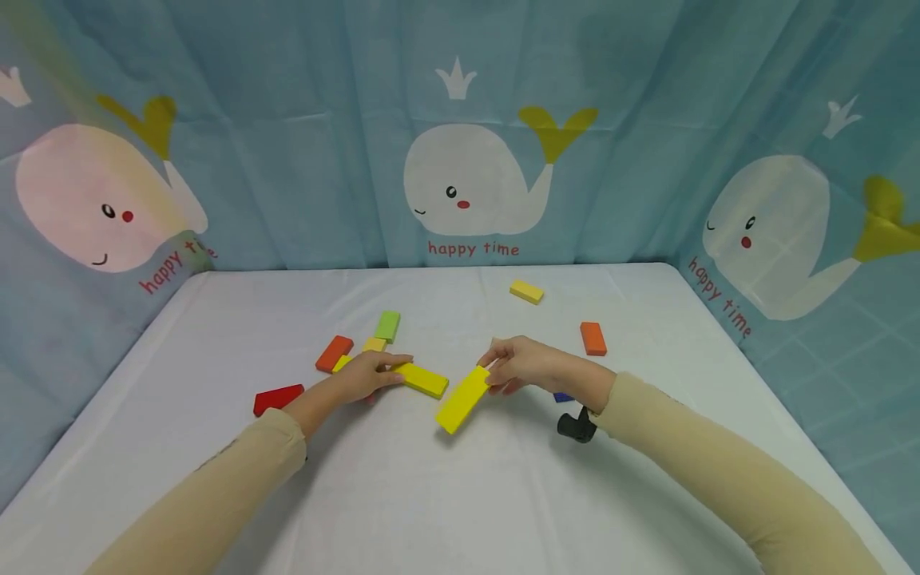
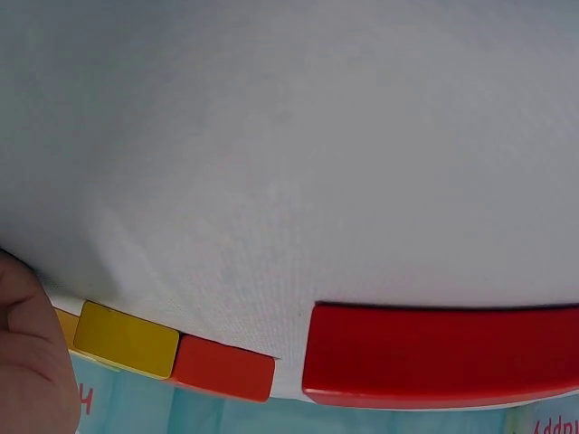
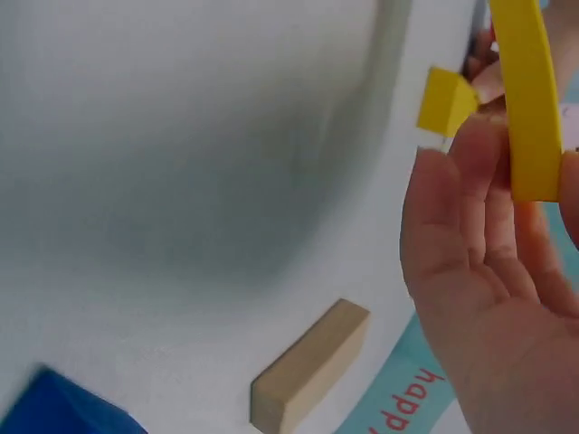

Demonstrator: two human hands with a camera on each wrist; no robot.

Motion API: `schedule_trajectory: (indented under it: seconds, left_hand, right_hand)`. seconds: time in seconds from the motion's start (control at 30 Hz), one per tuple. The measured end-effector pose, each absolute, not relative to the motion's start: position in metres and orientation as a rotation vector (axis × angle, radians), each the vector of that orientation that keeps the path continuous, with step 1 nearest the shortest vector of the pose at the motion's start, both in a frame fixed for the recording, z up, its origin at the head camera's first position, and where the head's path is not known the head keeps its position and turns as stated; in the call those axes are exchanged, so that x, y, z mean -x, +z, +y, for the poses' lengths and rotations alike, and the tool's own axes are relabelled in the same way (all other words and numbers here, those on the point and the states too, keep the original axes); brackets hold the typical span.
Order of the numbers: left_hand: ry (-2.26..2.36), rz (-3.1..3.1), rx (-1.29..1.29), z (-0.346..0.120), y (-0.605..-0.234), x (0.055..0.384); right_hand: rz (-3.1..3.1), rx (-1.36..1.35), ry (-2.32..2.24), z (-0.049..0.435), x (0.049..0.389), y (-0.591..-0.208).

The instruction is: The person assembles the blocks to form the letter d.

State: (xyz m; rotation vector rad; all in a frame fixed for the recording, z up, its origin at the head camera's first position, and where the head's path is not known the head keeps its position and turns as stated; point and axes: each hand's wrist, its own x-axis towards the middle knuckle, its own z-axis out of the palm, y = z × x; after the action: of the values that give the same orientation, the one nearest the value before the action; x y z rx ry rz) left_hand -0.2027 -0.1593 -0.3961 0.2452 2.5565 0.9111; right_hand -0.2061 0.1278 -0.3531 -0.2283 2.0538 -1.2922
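Observation:
My right hand (image 1: 521,363) pinches a bright yellow block (image 1: 463,399) by its far end, and the block tilts toward me above the white table. In the right wrist view the same block stands between thumb and fingers (image 3: 484,172). Left of it, my left hand (image 1: 370,374) grips the left end of another yellow block (image 1: 424,380) lying at the table surface. Close around the left hand are a pale yellow block (image 1: 374,344), a yellow block (image 2: 127,339) partly hidden behind the hand in the head view, an orange-red block (image 1: 334,353) and a light green block (image 1: 387,326).
A dark red block (image 1: 278,398) lies beside the left forearm. Farther right are an orange block (image 1: 593,339) and a small yellow block (image 1: 527,291). A blue block (image 1: 563,397) is mostly hidden under the right wrist, near a black device (image 1: 577,427). Whale-print curtains surround the table (image 1: 460,511).

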Motion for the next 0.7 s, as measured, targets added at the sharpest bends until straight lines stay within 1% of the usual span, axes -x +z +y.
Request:
schedule_trajectory:
  seconds: [0.3,0.53,0.7]
  left_hand:
    - [0.94,2.531,-0.249,-0.161,-0.395,0.202]
    - [0.949,2.529,-0.254,-0.161,-0.396,0.203]
    - [0.946,2.535,-0.249,-0.161,-0.396,0.203]
  right_hand:
    - [2.104,0.271,-1.062,0.121,0.219,-0.369]
    - [2.207,0.311,-0.93,0.111,0.217,-0.38]
    - [2.24,0.421,-0.919,0.115,0.21,-0.386]
